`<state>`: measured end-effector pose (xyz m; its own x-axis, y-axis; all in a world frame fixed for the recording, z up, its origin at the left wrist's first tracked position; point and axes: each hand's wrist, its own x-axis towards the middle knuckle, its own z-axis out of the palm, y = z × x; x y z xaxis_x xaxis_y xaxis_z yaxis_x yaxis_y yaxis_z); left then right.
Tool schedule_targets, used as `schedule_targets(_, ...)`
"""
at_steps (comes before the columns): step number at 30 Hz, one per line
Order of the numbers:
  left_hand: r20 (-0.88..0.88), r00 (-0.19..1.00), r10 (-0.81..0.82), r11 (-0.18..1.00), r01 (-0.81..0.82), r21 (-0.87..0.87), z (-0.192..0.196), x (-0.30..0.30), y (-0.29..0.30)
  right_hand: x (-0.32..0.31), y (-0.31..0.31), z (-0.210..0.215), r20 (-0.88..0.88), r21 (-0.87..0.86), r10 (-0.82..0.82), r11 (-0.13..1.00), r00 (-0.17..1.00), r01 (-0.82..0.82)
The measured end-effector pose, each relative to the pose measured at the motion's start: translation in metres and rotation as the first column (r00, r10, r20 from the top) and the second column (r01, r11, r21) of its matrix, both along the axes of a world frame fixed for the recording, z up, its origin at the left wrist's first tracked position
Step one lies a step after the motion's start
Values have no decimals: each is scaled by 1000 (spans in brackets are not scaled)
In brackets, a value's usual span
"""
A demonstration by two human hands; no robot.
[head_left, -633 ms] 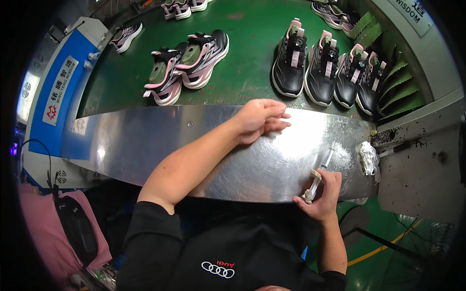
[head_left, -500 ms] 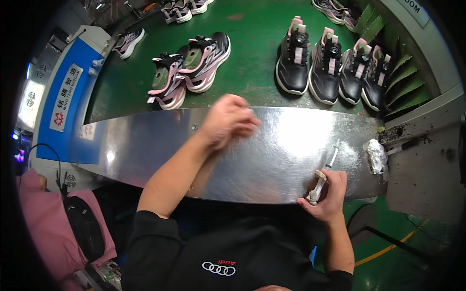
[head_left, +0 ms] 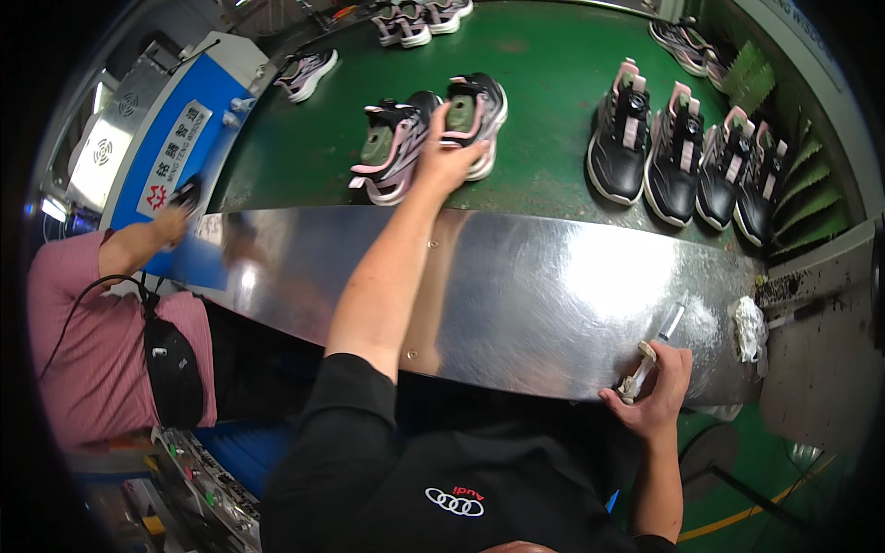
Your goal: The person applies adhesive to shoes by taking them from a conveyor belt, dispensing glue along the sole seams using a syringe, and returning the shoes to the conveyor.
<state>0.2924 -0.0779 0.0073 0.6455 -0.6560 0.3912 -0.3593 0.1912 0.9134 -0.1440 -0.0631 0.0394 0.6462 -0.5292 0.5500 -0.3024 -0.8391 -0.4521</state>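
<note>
My left hand [head_left: 446, 168] reaches across the metal ledge and is closed on the heel end of a black, pink and grey sneaker [head_left: 498, 103] with a green insert inside. A matching sneaker [head_left: 392, 164] stands right beside it, to the left. Near the front edge of the ledge, my right hand [head_left: 662, 392] is closed around a clear syringe [head_left: 672, 320]. Whitish wrapping covers the syringe's finger grips and plunger end, and its tip points away from me over white residue on the metal. Part of the syringe is hidden by my fingers.
Several black sneakers [head_left: 619, 147] with pink tabs stand in a row at right on the green surface [head_left: 539, 55]. A crumpled white wad [head_left: 749, 329] lies on the ledge's right end. At left, a person in pink [head_left: 111, 323] holds a dark item by the blue machine [head_left: 198, 152].
My left hand has moved away from over the ledge and taken hold of the right sneaker of the pair. My right hand keeps the syringe. The view has shifted left; the co-worker's arm now shows.
</note>
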Motion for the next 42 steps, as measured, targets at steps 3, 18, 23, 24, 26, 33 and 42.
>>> schedule_targets(3,-101,995,20,992,-7,130,16,-15,2,-2,1,0,2,-5,9,1000,1000,-9)
schedule_targets(18,-324,831,-452,818,532,222,68,-171,186,-28,6,-5,184,509,-69,860,981,-35)
schedule_targets(23,-625,698,-348,896,445,-2,40,-110,124,-63,11,1,218,605,-123,795,968,-36)
schedule_targets(24,-448,835,-320,909,404,104,23,-90,104,-63,15,4,219,603,-122,797,968,-36)
schedule_targets(26,-336,906,-258,890,358,283,22,-77,68,-61,23,14,136,719,-339,680,931,142)
schedule_targets(33,-210,939,-273,675,342,654,50,-60,42,-74,30,19,52,701,-278,694,959,163)
schedule_targets(42,-632,565,-531,824,519,-228,99,-138,49,-50,40,63,264,811,-326,585,908,-26)
